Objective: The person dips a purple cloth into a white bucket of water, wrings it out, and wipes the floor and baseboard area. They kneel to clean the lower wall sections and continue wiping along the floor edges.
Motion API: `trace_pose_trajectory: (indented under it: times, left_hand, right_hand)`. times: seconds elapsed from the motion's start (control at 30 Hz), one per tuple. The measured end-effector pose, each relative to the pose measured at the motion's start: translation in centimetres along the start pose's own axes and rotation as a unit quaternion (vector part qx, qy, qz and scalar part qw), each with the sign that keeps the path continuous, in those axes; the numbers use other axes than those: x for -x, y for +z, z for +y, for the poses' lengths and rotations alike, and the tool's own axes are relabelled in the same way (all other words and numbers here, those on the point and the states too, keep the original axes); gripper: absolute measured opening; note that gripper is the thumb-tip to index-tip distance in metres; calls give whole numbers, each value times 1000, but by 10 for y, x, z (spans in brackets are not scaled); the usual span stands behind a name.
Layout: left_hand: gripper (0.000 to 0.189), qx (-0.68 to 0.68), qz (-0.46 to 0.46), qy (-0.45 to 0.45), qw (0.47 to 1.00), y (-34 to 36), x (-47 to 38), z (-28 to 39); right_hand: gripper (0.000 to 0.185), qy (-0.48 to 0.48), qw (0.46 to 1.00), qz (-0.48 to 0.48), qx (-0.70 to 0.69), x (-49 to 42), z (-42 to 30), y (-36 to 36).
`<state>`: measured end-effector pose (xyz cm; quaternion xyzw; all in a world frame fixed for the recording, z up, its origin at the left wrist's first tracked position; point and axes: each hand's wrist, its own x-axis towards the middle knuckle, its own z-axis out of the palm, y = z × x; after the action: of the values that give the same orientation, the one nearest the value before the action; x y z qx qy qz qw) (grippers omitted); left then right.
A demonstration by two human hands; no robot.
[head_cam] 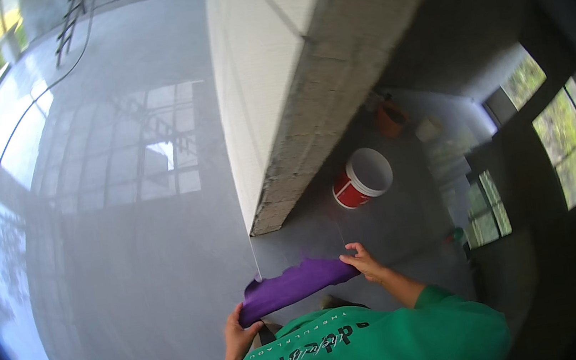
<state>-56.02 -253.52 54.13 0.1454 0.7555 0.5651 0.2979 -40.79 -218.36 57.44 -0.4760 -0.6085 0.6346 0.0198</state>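
Observation:
A purple cloth (296, 287) is stretched between my two hands in front of my green shirt. My left hand (239, 334) grips its left end, thumb on the near side. At the other end, my right hand (364, 263) pinches the cloth's upper corner between thumb and fingers. The cloth's far edge is wavy and partly folded over. Beyond it, the end of a wall (279, 194) with a rough, bare edge meets the floor.
Right of the wall stands a white bucket (370, 172) with a red label, and behind it an orange container (391, 118). A cable (35, 100) crosses the glossy grey floor (142, 262) at left, near a ladder (69, 26). Windows (566, 140) line the right side.

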Motion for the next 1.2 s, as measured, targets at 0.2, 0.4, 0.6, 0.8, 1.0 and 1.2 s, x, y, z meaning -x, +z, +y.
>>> trace_pose_trajectory:
  times: [0.2,0.4,0.6,0.8,1.0,1.2]
  left_hand:
    - [33,-264,-128,125,948,87,-32,30]
    - [12,-300,-174,175,922,229,-41,92]
    - [14,-265,-242,236,903,363,-38,156]
    - [18,-295,-225,341,864,448,-68,184]
    - [18,-172,-300,250,904,548,-140,217]
    - [18,-186,-387,114,896,653,-203,277]
  right_hand:
    - [49,-27,996,-47,72,44,53,-112]
    - [45,-155,945,49,284,111,124,-222]
    - [27,-138,935,215,246,151,172,-314]
    - [15,-186,874,392,218,126,168,-366]
    - [13,-156,853,451,212,58,133,-446]
    - [10,-112,833,496,217,20,91,-531]
